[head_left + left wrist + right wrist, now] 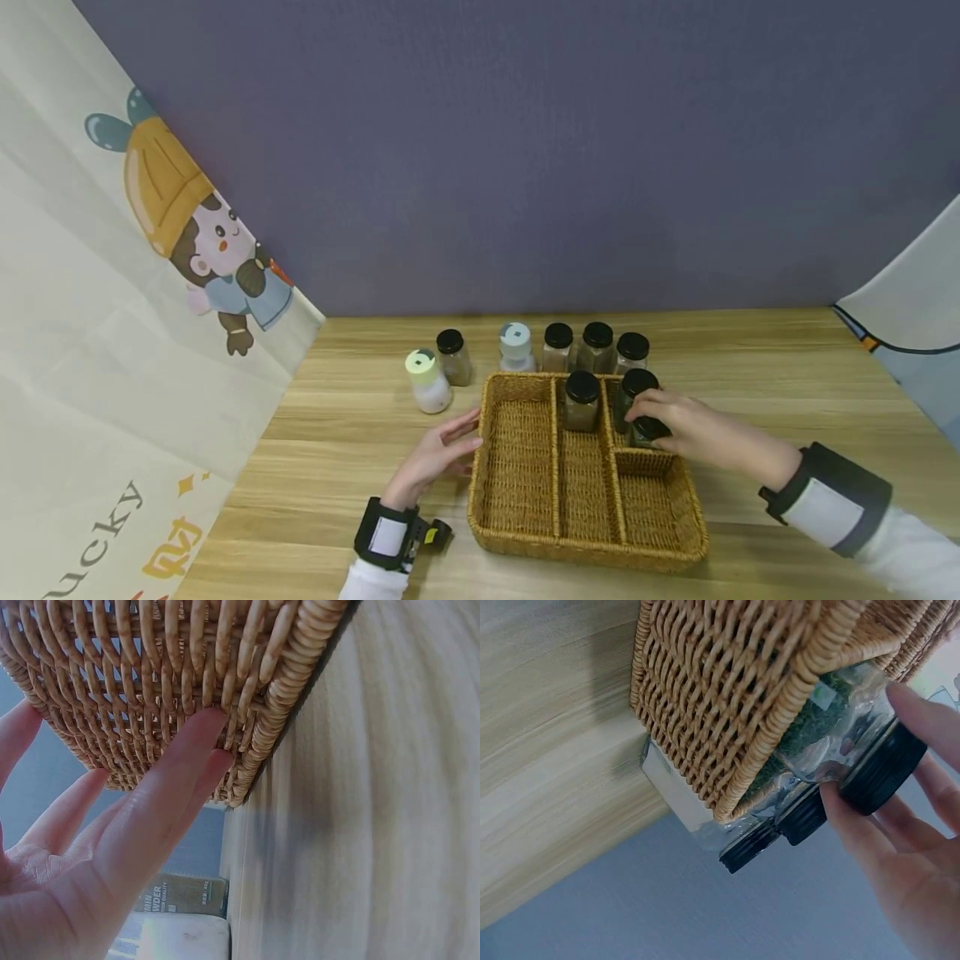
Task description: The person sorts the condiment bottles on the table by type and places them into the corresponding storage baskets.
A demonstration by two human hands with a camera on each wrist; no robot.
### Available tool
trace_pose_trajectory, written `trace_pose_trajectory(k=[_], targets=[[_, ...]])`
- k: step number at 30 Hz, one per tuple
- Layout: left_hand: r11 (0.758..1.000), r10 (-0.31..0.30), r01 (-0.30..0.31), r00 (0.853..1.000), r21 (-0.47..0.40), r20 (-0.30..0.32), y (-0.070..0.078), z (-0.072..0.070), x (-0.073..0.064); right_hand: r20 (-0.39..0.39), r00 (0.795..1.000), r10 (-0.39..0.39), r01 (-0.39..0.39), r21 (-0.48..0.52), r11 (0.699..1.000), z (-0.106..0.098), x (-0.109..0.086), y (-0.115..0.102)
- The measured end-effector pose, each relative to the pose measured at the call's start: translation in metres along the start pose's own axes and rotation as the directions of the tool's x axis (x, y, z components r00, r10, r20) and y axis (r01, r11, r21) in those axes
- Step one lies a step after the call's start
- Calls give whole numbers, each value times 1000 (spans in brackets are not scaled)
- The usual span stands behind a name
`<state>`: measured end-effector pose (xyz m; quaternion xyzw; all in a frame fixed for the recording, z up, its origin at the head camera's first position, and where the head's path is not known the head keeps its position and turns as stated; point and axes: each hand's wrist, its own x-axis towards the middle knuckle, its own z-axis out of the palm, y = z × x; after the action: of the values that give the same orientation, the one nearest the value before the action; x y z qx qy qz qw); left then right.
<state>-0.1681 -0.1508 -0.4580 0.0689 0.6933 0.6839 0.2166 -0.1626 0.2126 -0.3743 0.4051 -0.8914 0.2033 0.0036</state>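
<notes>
Fingers of the nearer right hand (688, 427) pinch a jar (648, 431) by its black lid (885, 766) — long axis roughly upright, in the basket's (519, 467) back-right compartment — while the left hand's (433, 454) relaxed fingers touch its opposite wall.

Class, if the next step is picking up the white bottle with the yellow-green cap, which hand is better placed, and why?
Probably the left hand: it is nearer that bottle and only touches the basket, while the right hand, across the basket, grips a black-lidded jar.
</notes>
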Motion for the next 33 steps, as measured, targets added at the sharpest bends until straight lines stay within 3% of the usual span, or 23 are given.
trace_pose_trajectory(k=[26,33], targets=[[1000,17,-17,1000,20,4,-1,-2,1,38,995,90,-89,-15,996,-4,-1,0],[1000,-3,3,1000,30,-2,-2,-2,2,11,998,69,-68,-42,997,-3,0,0]])
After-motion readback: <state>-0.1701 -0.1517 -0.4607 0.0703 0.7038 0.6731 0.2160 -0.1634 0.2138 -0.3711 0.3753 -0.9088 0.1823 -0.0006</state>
